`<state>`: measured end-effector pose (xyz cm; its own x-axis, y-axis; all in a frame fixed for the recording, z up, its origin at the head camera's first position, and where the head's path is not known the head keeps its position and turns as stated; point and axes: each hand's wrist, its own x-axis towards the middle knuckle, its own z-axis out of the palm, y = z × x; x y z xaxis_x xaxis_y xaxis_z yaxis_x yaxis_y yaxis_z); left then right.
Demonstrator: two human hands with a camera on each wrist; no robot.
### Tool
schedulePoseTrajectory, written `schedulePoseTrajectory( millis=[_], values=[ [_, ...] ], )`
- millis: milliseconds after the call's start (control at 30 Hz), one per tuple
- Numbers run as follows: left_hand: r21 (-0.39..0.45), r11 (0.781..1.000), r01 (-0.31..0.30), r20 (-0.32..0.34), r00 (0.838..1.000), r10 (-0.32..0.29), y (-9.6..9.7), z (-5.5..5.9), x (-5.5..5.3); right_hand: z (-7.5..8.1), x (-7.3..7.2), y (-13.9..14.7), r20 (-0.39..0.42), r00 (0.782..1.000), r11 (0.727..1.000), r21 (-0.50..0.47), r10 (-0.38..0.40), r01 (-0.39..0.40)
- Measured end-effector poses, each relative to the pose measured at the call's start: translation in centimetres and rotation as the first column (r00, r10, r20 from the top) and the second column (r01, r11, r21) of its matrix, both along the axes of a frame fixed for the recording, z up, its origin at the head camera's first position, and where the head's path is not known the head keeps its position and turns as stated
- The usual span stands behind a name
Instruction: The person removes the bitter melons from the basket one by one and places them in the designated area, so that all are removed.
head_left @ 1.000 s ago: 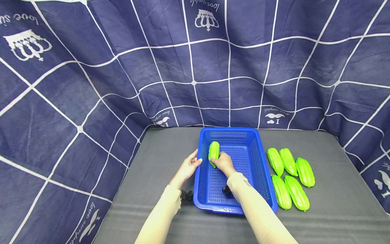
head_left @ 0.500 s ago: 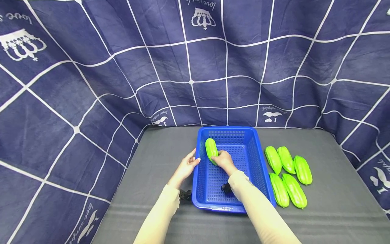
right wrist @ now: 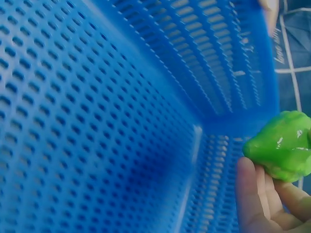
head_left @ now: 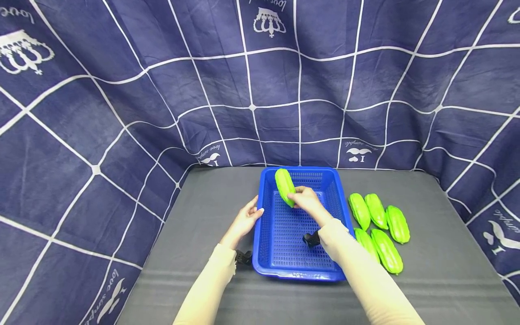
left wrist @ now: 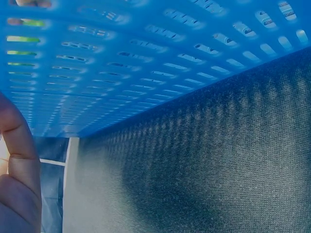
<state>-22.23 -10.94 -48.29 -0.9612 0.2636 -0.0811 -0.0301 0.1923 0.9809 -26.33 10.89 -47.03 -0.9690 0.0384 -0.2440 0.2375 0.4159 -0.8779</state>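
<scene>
My right hand (head_left: 307, 199) pinches the near end of a bright green, ridged bitter melon (head_left: 285, 184) over the left back part of a blue plastic basket (head_left: 298, 274). In the right wrist view the bitter melon (right wrist: 282, 145) shows its pointed, bumpy end against the fingertips, up at the level of the rim. At the basket's left side, my left hand (head_left: 245, 220) holds the rim, thumb over it and fingers along the outside. The left wrist view shows the perforated outer wall (left wrist: 146, 53) with a finger (left wrist: 19, 145) beside it.
Several more bitter melons (head_left: 387, 251) lie on the grey tabletop (head_left: 438, 262) right of the basket, one partly behind the right sleeve. A dark blue curtain (head_left: 325, 81) with white lines stands behind and at the left.
My right hand has lifted the bitter melon from the basket's floor, up and toward the back. The left hand keeps its place at the rim. The whole view shifts slightly.
</scene>
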Motion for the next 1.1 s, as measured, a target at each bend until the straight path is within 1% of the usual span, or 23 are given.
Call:
schedulePoseTrajectory(
  millis=[167, 300, 433, 533, 667, 833, 967, 1100],
  values=[
    [0.005, 1.000, -0.011, -0.002, 1.000, 0.011, 0.0, 0.3, 0.1, 1.5, 0.1, 1.9, 0.004, 1.000, 0.999, -0.052, 0.017, -0.017],
    [0.004, 1.000, -0.010, 0.000, 1.000, 0.010, -0.2, -0.2, -0.1, 2.9, 0.5, 3.7, -0.011, 0.999, 0.995, -0.094, 0.038, -0.039],
    [0.009, 1.000, -0.030, 0.002, 1.000, 0.030, -0.2, -1.9, -0.8, 4.2, 1.3, 6.1, -0.062, 0.996, 0.989, -0.131, 0.059, -0.067],
    [0.006, 0.999, -0.045, 0.005, 0.999, 0.045, -0.1, -3.1, -1.4, 5.2, 2.3, 8.5, -0.088, 0.994, 0.986, -0.148, 0.067, -0.079],
    [0.000, 0.999, -0.043, -0.001, 0.999, 0.043, -0.2, -3.5, -1.6, 6.0, 3.5, 12.0, -0.087, 0.995, 0.987, -0.148, 0.043, -0.056],
    [-0.017, 0.999, -0.044, -0.009, 0.999, 0.044, -0.4, -3.7, -1.7, 6.2, 4.8, 15.7, -0.080, 0.997, 0.994, -0.102, 0.024, -0.032],
    [-0.019, 0.999, -0.042, 0.001, 0.999, 0.042, -0.3, -3.7, -1.7, 6.1, 6.1, 18.2, -0.058, 0.998, 0.999, -0.010, 0.032, -0.033],
    [-0.011, 0.999, -0.042, 0.003, 0.999, 0.042, -0.2, -3.6, -1.7, 5.4, 7.8, 20.6, -0.052, 0.998, 0.997, 0.068, 0.026, -0.022]
  ],
)
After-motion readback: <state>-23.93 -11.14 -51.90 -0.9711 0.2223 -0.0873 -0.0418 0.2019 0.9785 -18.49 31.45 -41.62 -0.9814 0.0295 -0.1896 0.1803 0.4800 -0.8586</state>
